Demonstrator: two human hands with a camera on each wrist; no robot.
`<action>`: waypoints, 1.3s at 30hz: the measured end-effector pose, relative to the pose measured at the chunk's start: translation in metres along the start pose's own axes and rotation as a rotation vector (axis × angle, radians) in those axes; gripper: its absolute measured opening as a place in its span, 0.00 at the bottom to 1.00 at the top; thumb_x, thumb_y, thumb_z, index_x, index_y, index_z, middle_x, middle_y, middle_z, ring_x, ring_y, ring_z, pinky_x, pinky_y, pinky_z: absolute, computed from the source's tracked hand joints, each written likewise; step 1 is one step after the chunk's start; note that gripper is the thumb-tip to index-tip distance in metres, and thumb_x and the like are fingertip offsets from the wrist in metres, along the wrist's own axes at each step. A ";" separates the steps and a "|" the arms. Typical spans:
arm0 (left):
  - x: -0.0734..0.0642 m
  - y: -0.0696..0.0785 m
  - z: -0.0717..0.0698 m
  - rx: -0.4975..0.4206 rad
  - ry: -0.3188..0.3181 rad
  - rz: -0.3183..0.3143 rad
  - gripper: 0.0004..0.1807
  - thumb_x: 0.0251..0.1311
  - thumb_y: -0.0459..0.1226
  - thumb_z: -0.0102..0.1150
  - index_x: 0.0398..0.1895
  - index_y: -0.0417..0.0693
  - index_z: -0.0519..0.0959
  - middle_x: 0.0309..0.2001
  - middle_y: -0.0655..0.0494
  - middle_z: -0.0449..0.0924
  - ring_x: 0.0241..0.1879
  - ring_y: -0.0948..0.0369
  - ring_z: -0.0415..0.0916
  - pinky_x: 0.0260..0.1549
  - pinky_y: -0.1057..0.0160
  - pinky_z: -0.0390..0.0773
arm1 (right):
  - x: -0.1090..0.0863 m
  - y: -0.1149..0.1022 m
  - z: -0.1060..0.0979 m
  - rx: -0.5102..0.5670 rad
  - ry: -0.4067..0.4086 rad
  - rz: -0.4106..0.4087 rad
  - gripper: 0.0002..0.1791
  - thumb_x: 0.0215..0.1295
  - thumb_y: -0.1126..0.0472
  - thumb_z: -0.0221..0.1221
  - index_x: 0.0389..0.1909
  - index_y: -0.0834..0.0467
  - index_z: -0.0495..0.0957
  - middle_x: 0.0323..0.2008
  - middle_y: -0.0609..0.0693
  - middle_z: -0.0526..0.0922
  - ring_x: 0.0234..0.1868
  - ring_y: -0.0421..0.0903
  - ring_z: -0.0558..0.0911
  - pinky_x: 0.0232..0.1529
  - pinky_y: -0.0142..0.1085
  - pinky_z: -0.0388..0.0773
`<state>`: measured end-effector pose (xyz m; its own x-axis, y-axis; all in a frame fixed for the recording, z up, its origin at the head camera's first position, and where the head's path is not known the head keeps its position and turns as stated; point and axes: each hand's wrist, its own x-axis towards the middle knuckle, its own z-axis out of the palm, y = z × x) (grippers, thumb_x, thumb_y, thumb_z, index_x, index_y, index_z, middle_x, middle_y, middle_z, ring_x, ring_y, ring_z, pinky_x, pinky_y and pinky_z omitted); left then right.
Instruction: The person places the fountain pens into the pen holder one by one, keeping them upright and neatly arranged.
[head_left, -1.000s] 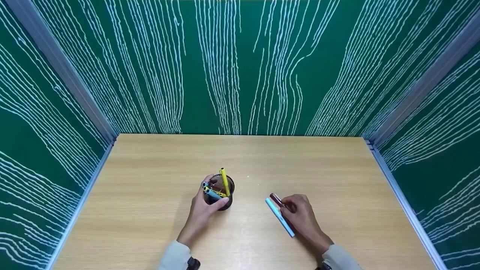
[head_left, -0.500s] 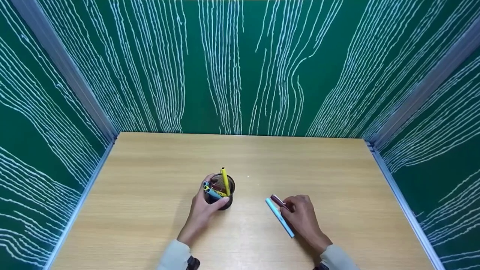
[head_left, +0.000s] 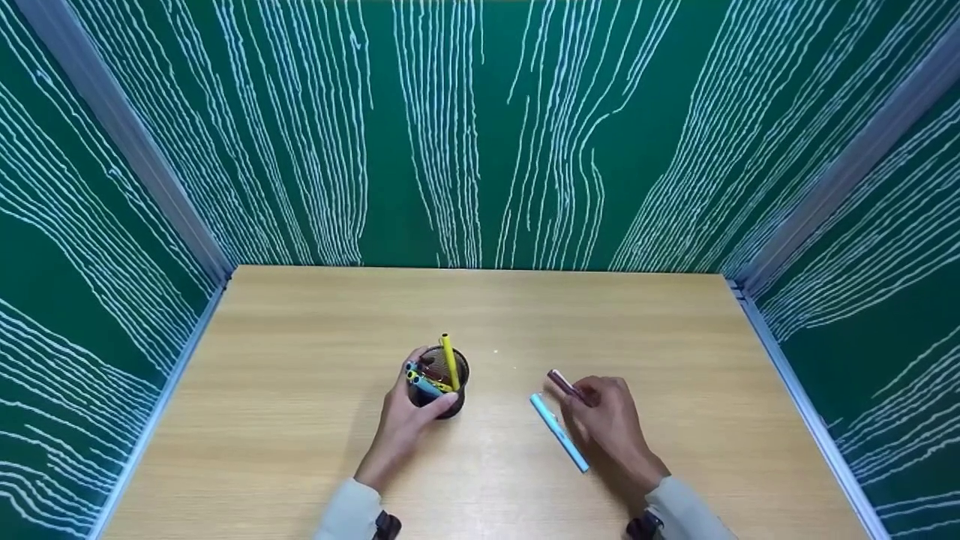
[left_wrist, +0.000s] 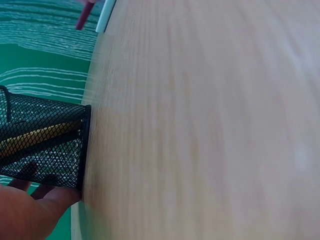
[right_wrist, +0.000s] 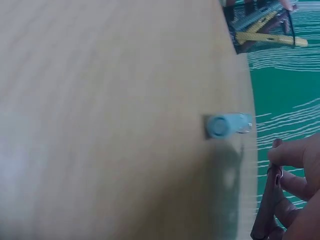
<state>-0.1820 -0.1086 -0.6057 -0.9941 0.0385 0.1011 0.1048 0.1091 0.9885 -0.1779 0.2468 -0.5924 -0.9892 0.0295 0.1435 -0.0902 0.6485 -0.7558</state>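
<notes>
A black mesh pen holder (head_left: 454, 409) stands upright on the table, with my left hand (head_left: 405, 420) curled round its left side. Inside it are a yellow pen (head_left: 450, 364) leaning toward the back and several blue, yellow and dark red pens. My right hand (head_left: 611, 420) pinches a dark red pen (head_left: 564, 383) between thumb and fingers; in the right wrist view this pen (right_wrist: 267, 205) is off the table. Beside that hand a light blue pen (head_left: 559, 433) lies on the tabletop. The holder's mesh wall (left_wrist: 45, 140) shows in the left wrist view, the left fingers partly hidden behind it.
The wooden table (head_left: 315, 322) is enclosed by green walls (head_left: 495, 150) with white wavy lines at the back and both sides. Grey metal rails (head_left: 817, 420) run along the side edges. A dark band (head_left: 387, 526) is on the left wrist.
My right hand has lifted the dark red pen off the table, shifting slightly up and right, away from the light blue pen. The left hand and pen holder have stayed in place.
</notes>
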 end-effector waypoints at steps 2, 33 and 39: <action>0.000 0.000 0.000 0.008 0.003 -0.003 0.50 0.59 0.46 0.83 0.84 0.62 0.67 0.73 0.52 0.79 0.70 0.53 0.75 0.76 0.44 0.64 | 0.001 -0.002 -0.005 0.012 0.005 0.002 0.03 0.68 0.66 0.75 0.40 0.58 0.92 0.40 0.52 0.87 0.43 0.50 0.82 0.42 0.36 0.78; -0.001 0.001 -0.001 -0.011 -0.004 0.008 0.50 0.60 0.45 0.83 0.84 0.61 0.67 0.75 0.52 0.77 0.71 0.53 0.74 0.76 0.45 0.65 | 0.018 -0.043 -0.021 0.131 0.081 -0.017 0.05 0.69 0.66 0.75 0.43 0.60 0.92 0.43 0.54 0.91 0.56 0.55 0.80 0.64 0.56 0.73; -0.001 0.002 0.000 0.000 0.002 0.015 0.49 0.60 0.44 0.83 0.84 0.62 0.67 0.74 0.51 0.78 0.70 0.53 0.75 0.75 0.44 0.66 | 0.024 -0.050 -0.019 0.153 0.076 -0.026 0.05 0.67 0.66 0.75 0.42 0.60 0.91 0.44 0.54 0.91 0.57 0.55 0.80 0.65 0.59 0.72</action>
<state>-0.1812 -0.1086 -0.6039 -0.9924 0.0379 0.1167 0.1202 0.1088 0.9868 -0.1945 0.2298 -0.5388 -0.9753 0.0759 0.2076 -0.1375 0.5270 -0.8387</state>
